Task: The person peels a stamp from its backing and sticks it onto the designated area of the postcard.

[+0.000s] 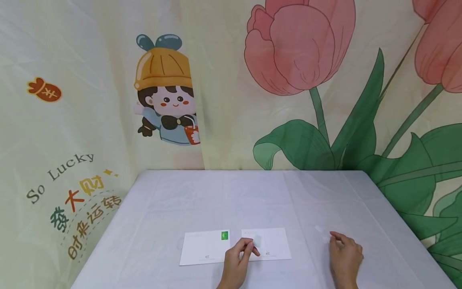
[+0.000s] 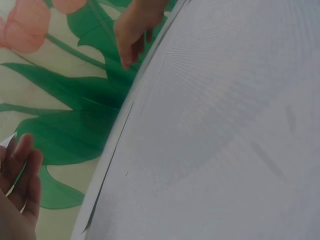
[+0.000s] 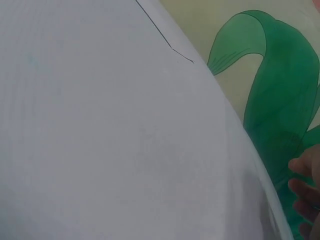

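Note:
Two white envelopes lie side by side on the table. The left envelope (image 1: 202, 249) has a green stamp (image 1: 224, 235) at its upper right corner, and the right envelope (image 1: 276, 243) shows small print near its bottom edge. Over the left part of the right envelope, my left hand (image 1: 237, 259) pinches a small pale square piece (image 1: 257, 241) between thumb and fingers. My right hand (image 1: 346, 257) is off to the right, its fingers loosely bent with nothing visible in them. Just left of its fingertips, a small whitish translucent scrap (image 1: 319, 228) is faintly visible.
A white cloth covers the table (image 1: 216, 192). Behind it hangs a curtain (image 1: 223, 120) printed with tulips, a cartoon child and lettering. Both wrist views mostly show the tablecloth and the table's edge.

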### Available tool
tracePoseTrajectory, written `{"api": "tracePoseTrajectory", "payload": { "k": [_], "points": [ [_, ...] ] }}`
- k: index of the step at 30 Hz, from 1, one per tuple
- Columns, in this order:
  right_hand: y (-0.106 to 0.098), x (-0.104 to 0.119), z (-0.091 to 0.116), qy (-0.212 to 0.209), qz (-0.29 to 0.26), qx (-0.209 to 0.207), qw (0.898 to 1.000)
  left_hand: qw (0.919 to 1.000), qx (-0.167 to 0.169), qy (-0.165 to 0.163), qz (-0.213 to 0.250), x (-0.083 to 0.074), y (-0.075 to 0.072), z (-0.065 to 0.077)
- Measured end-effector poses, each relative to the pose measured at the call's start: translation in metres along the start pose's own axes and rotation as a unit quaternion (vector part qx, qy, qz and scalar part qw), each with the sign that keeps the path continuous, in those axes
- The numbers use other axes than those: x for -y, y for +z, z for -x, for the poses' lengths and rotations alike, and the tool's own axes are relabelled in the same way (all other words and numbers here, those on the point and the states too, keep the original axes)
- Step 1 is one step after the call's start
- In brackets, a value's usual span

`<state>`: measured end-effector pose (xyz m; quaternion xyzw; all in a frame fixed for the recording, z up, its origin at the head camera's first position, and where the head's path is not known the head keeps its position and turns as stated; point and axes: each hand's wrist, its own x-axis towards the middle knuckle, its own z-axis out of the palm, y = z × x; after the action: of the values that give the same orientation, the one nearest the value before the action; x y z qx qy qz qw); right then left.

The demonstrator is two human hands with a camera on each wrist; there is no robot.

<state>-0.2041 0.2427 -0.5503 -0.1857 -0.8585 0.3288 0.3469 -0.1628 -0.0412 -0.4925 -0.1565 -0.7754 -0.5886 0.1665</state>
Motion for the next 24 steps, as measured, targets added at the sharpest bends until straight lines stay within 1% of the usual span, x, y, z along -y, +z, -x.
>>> {"api": "tracePoseTrajectory", "payload": {
  "k": [2, 5, 8, 10, 12, 15, 17, 22, 24],
  "points": [
    [0.0, 0.007, 0.0, -0.002, -0.026, 0.0, 1.0, 0.9999, 0.006, -0.012, 0.005, -0.002, -0.001, 0.0],
    [0.001, 0.023, 0.002, -0.004, -0.05, 0.012, 0.999, 0.9994, 0.014, -0.03, 0.014, -0.004, -0.002, -0.001],
    [0.003, 0.04, 0.007, -0.024, -0.079, 0.026, 0.996, 0.9988, 0.018, -0.041, 0.018, -0.005, -0.002, -0.001],
    [0.006, 0.051, 0.012, -0.042, -0.113, 0.034, 0.992, 0.9986, 0.02, -0.045, 0.02, -0.006, -0.002, -0.001],
    [0.009, 0.061, 0.017, -0.059, -0.151, 0.045, 0.986, 0.9984, 0.022, -0.048, 0.023, -0.006, -0.002, 0.0],
    [0.016, 0.071, 0.026, -0.092, -0.204, 0.063, 0.972, 0.9978, 0.024, -0.051, 0.033, -0.006, -0.002, 0.0],
    [0.019, 0.079, 0.031, -0.095, -0.228, 0.087, 0.965, 0.9974, 0.025, -0.056, 0.038, -0.005, -0.001, 0.0],
    [0.019, 0.099, 0.045, -0.101, -0.25, 0.157, 0.95, 0.9962, 0.029, -0.067, 0.048, -0.005, -0.001, -0.001],
    [0.019, 0.104, 0.049, -0.123, -0.26, 0.184, 0.94, 0.9959, 0.029, -0.069, 0.05, -0.005, -0.001, -0.001]
  ]
}}
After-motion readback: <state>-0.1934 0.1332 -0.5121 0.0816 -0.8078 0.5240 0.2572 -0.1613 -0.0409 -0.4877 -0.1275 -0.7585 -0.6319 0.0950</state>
